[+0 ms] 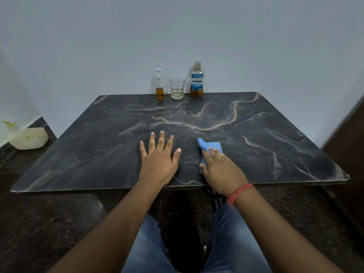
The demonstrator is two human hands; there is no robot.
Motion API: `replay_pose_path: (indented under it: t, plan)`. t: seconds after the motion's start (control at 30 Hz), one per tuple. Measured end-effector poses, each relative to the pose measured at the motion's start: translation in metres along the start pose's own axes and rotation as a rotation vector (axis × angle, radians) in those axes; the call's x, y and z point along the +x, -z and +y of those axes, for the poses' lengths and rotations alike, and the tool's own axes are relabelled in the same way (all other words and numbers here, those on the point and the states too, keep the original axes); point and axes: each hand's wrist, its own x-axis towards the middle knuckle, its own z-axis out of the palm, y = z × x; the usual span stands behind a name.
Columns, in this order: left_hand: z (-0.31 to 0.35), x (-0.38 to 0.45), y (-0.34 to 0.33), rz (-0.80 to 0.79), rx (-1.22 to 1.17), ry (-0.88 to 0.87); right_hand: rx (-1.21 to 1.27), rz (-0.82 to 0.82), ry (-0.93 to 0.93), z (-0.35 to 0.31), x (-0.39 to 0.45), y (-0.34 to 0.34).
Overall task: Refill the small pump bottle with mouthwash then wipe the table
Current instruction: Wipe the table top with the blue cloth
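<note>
Cloth (210, 149) lies flat under my right hand (220, 170), its blue fold poking out toward 11 o'clock past my fingertips, long side running near to far. My fingers lie straight on top of it and press it to the table (275, 134); they pinch nothing. My left hand (160, 158) rests just beside, at 9 o'clock from the cloth, fingers spread wide and palm flat on the dark marbled top, holding nothing. The right hand is the one on the cloth, so I judge the wiping falls to it, with the left bracing.

Pump bottle (159, 84) stands upright at 12 o'clock, at the far edge against the wall (177, 26), with amber liquid in its lower part. A glass (176, 88) stands just to its right, then the mouthwash bottle (196, 79), capped and nearly drained. All three are well apart from my hands, so most of the top between is open for strokes.

On the dark floor at 9 o'clock sits a pale tub (29, 139).
</note>
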Motion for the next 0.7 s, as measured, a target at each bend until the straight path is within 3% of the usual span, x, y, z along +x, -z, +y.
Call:
replay_pose_path:
  t: [0.07, 0.2, 0.37, 0.5, 0.63, 0.7]
  plan:
    - [-0.001, -0.001, -0.001, 0.008, -0.003, 0.002, -0.017, 0.025, -0.081, -0.004, 0.004, -0.001]
    - [0.000, 0.000, -0.001, 0.010, 0.008, 0.012, -0.019, -0.037, 0.159, -0.028, 0.017, -0.010]
    - [-0.001, -0.002, -0.001, 0.022, 0.001, 0.009, -0.019, -0.075, 0.006, -0.009, 0.059, 0.005]
    - [-0.001, -0.001, -0.001, 0.025, 0.000, 0.012, 0.017, -0.124, 0.261, -0.026, 0.066, 0.000]
    - [-0.001, -0.002, -0.001, 0.020, -0.012, 0.008, -0.017, -0.080, 0.009, -0.001, 0.085, 0.015]
    - [-0.001, -0.002, -0.001, 0.025, -0.012, 0.014, -0.051, -0.082, 0.084, -0.013, 0.076, 0.007]
